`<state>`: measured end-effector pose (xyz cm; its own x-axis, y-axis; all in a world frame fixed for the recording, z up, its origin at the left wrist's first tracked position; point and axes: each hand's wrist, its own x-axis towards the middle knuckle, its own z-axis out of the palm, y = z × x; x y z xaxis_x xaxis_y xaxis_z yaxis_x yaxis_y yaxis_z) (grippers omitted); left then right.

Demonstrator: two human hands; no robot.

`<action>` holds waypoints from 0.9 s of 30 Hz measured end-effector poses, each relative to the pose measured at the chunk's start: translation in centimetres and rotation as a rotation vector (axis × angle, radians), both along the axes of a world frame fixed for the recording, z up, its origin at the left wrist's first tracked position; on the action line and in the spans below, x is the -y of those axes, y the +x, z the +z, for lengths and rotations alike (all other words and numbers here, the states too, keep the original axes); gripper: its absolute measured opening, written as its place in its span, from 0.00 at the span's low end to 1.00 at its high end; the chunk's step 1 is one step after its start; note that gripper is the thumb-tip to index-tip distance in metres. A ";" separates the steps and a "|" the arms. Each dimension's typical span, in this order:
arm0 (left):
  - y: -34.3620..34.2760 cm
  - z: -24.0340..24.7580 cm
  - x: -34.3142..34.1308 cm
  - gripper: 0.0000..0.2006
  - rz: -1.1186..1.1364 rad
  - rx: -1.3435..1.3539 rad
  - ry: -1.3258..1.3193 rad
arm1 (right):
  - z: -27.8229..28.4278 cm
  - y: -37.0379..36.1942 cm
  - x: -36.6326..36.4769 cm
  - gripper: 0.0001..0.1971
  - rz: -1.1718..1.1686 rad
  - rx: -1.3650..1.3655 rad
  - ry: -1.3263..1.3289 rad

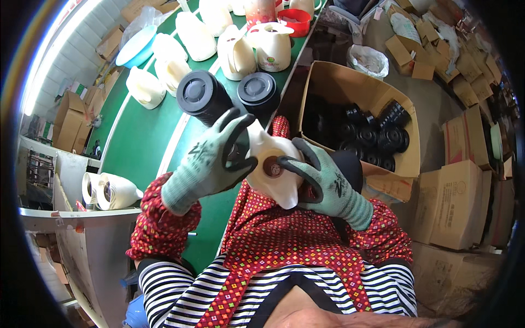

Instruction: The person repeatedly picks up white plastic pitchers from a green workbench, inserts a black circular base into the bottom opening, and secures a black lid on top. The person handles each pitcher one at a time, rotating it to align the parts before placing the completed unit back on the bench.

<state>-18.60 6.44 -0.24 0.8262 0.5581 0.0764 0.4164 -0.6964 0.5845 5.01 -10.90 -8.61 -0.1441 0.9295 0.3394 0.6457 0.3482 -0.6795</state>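
Observation:
Just above my lap, both hands hold a cream plastic jug shell point(269, 187) with a round brown opening in its middle. My left hand point(210, 158), in a green glove with dark fingertips, curls round its left side, the thumb at the opening's edge. Gloved alike, my right hand point(328, 180) wraps the right side, its index finger reaching onto the brown centre. Some fingertips are hidden by the shell. Beyond my left hand stand a tall black ribbed cylinder point(200, 94) and a second black cylinder point(257, 88), perhaps stacked round parts.
Several cream jugs point(195, 37) stand along the green work surface point(143, 136), with a red basket point(296, 22) and a light-blue basin point(136, 46). At right is an open carton point(402, 175) of black round parts. Two cream shells point(116, 191) lie at left. Cartons line the right side.

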 end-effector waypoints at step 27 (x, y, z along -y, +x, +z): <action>1.9 -5.4 1.3 0.30 -0.257 0.341 0.227 | -4.4 1.6 3.1 0.45 -0.389 -0.632 -0.141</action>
<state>-16.71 5.15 -5.64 0.8420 0.2770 0.4629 0.0251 -0.8773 0.4793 6.56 -14.00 -13.04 0.3863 0.9141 0.1229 0.1771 0.0572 -0.9825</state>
